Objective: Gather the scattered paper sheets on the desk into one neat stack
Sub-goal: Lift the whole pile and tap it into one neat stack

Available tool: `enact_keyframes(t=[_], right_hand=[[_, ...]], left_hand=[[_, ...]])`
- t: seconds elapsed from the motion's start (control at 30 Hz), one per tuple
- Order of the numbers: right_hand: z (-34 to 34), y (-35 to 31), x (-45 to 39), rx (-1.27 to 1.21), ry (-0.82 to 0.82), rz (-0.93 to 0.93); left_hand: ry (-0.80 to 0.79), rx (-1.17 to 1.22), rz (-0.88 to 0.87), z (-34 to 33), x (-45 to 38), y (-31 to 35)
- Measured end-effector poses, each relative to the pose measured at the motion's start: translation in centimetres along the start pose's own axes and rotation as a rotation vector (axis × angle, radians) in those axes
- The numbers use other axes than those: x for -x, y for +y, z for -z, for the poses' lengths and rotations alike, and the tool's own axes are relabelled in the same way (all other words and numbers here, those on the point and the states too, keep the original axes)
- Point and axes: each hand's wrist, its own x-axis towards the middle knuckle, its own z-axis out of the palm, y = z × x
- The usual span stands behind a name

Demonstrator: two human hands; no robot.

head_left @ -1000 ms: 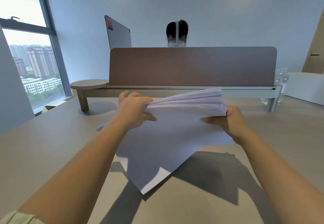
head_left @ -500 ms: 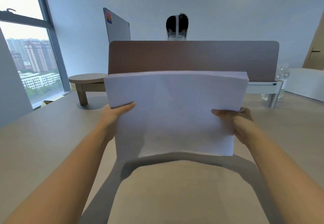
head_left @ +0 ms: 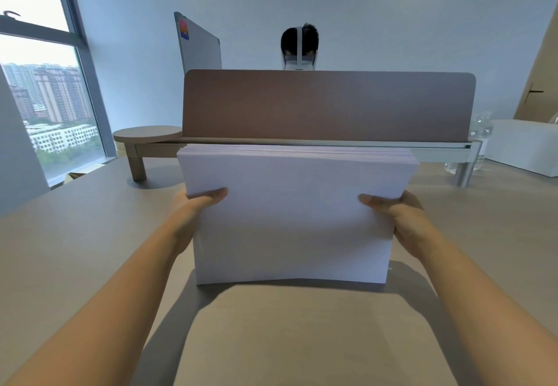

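Note:
A stack of white paper sheets (head_left: 293,216) stands upright on its long bottom edge on the beige desk (head_left: 75,234), in the middle of the view. Its top edges line up closely. My left hand (head_left: 196,204) grips the stack's left side, thumb on the near face. My right hand (head_left: 398,213) grips the right side the same way. The fingers behind the sheets are hidden. No loose sheets show elsewhere on the desk.
A brown divider screen (head_left: 329,104) on a raised shelf (head_left: 148,135) runs across the desk's far side. Behind it sits a person (head_left: 299,47) wearing a headset. A white box (head_left: 525,147) and clear bottle (head_left: 480,144) stand at far right. A window (head_left: 45,83) is left.
The fanned, tilted sheets were turned upright between both hands, then lowered so the bottom edge meets the desk. The edges now line up.

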Motion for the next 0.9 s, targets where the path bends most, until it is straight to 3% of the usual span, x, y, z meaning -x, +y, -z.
enact_keyframes(t=[0.23, 0.33, 0.5, 0.9], right_hand=[[-1.8, -1.2, -0.1, 0.005, 0.259, 0.106], [-1.0, -1.8, -0.3, -0.039, 0.226, 0.118], [0.1, 0.5, 0.4, -0.014, 0.072, -0.036], [-1.2, -0.2, 0.5, -0.006, 0.258, 0.071]], left_hand=[[0.225, -0.024, -0.114, -1.8, -0.5, 0.9], [0.158, 0.019, -0.135, -1.7, -0.6, 2.0], [-0.013, 0.004, -0.004, -0.5, 0.5, -0.5], [0.181, -0.036, -0.084, -1.7, 0.4, 0.3]])
